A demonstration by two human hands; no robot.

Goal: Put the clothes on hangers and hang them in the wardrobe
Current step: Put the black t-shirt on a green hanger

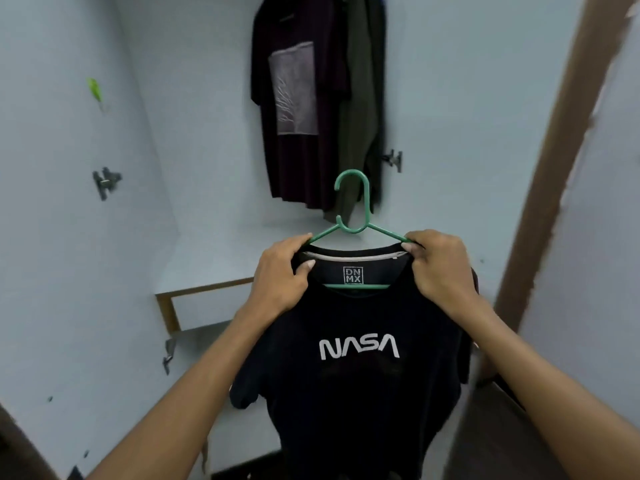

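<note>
The wardrobe (166,109) fills the view, its inner walls pale blue-grey, with a brown-edged door (568,161) standing open along the right side. A shelf (207,271) with a wooden front edge runs across the interior at mid height.

High in the wardrobe hang two garments side by side and touching: a dark purple shirt (294,98) with a pale grey printed panel on it, and just to its right an olive green garment (362,98). What they hang from lies above the top edge and cannot be seen.

In front of the shelf, held up in the air, is a black T-shirt (349,393) with "NASA" in white across the chest and a "DN MX" label inside the neck. It sits on a green hanger (353,223), whose hook stands upright and free above the collar, well below the hung garments; the hanger's lower bar shows through the neck opening.

The left hand (280,271) has a closed grip on the shirt's left shoulder at the collar, fingers curled over the fabric and the hanger arm. The right hand (440,268) pinches the collar and hanger arm on the other side.

Small metal hinges (105,181) are fixed to the wardrobe's sides.
</note>
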